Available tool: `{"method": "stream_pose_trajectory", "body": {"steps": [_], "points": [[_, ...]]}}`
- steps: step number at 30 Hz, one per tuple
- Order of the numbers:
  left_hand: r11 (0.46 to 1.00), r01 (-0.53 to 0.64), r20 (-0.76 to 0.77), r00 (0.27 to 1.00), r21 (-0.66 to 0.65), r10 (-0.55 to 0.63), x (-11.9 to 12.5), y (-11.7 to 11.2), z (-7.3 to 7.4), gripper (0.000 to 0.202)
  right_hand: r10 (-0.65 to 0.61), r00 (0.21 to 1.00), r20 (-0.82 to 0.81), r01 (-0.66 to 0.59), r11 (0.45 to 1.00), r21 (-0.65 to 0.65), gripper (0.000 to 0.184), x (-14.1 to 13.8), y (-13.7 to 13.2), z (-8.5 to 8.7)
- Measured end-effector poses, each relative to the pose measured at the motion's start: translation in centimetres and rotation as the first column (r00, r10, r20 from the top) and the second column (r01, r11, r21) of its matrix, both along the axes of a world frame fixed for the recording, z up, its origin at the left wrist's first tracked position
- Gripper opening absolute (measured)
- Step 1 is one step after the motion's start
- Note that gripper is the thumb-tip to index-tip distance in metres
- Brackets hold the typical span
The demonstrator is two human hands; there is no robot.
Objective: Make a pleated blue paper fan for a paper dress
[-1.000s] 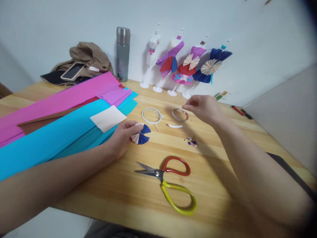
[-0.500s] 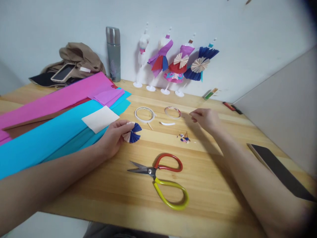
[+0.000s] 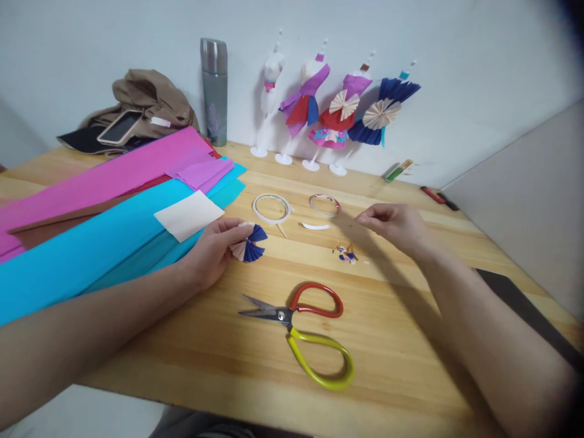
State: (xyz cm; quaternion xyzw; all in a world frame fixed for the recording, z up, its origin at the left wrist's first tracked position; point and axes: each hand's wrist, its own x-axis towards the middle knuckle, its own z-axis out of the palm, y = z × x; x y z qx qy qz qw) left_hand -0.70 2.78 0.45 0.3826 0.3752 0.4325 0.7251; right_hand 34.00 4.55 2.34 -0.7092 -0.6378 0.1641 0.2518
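Observation:
My left hand [image 3: 214,249] holds a small pleated paper bow [image 3: 254,248], dark blue and cream, between thumb and fingers above the table. My right hand [image 3: 395,226] is closed in a pinch at the right; anything between its fingertips is too small to make out. Below that hand lies a little pile of paper scraps [image 3: 349,254]. Two rolls of tape, a white one [image 3: 257,213] and a thinner one [image 3: 338,210], lie flat between the hands, near a short white strip [image 3: 316,227]. Nearer to me rest scissors [image 3: 283,316] with red and yellow handles, blades parted.
Crepe paper sheets [image 3: 91,243] and a cream card [image 3: 189,214] cover the left side. At the back stand a flask [image 3: 215,97] and several small dress forms [image 3: 344,118]. A phone [image 3: 120,126] lies on brown cloth [image 3: 150,91]. A dark flat object [image 3: 515,298] lies at right.
The view has shifted slightly, so most things appear a little further right. The left hand keeps the bow; the right hand stays pinched, nearly in the same place.

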Motion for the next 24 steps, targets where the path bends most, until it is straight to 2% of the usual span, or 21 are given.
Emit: {"method": "stream_pose_trajectory", "body": {"steps": [3, 5, 8, 10, 13, 15, 19, 21, 24], "points": [[1.0, -0.017, -0.003, 1.0, -0.003, 0.017, 0.1, 0.0, 0.1, 0.027, 0.008, 0.996, -0.09, -0.009, 1.0, -0.017, 0.035, -0.8, -1.1, 0.9], [1.0, -0.026, -0.008, 1.0, -0.003, 0.026, 0.2, -0.1, 0.2, 0.028, 0.124, 0.986, -0.11, -0.134, 0.987, -0.089, 0.036, -1.1, -1.6, 1.1], [1.0, -0.017, -0.008, 1.0, 0.006, 0.017, 0.2, -0.1, 0.2, 0.029, 0.34, 0.939, -0.048, -0.342, 0.917, -0.203, 0.03, -0.9, -2.0, 1.1], [1.0, -0.002, -0.005, 1.0, 0.016, 0.002, 0.1, -0.1, 0.1, 0.028, 0.367, 0.929, 0.044, -0.352, 0.914, -0.201, 0.029, -0.7, -2.2, 1.3], [0.999, 0.018, -0.016, 1.0, 0.047, -0.017, 0.1, -0.2, -0.2, 0.029, 0.308, 0.945, 0.113, -0.294, 0.948, -0.122, 0.035, -1.2, -2.7, 2.0], [0.996, 0.034, -0.042, 0.999, 0.086, -0.03, 0.1, -0.3, -0.5, 0.03, 0.316, 0.947, 0.063, -0.309, 0.946, -0.099, 0.041, -2.8, -3.2, 2.6], [0.973, 0.119, -0.103, 0.99, 0.196, -0.101, 0.0, -0.5, -1.0, 0.037, 0.377, 0.9, -0.22, -0.395, 0.918, -0.043, 0.043, -9.0, -4.4, 3.0], [0.962, 0.132, -0.124, 0.987, 0.237, -0.105, 0.1, -0.7, -1.1, 0.04, 0.41, 0.854, -0.321, -0.441, 0.897, -0.027, 0.037, -12.4, -4.8, 2.6], [0.946, 0.111, -0.146, 0.987, 0.303, -0.07, 0.1, -0.8, -0.9, 0.044, 0.428, 0.83, -0.359, -0.482, 0.873, -0.073, 0.034, -15.8, -4.6, 1.4]]}}
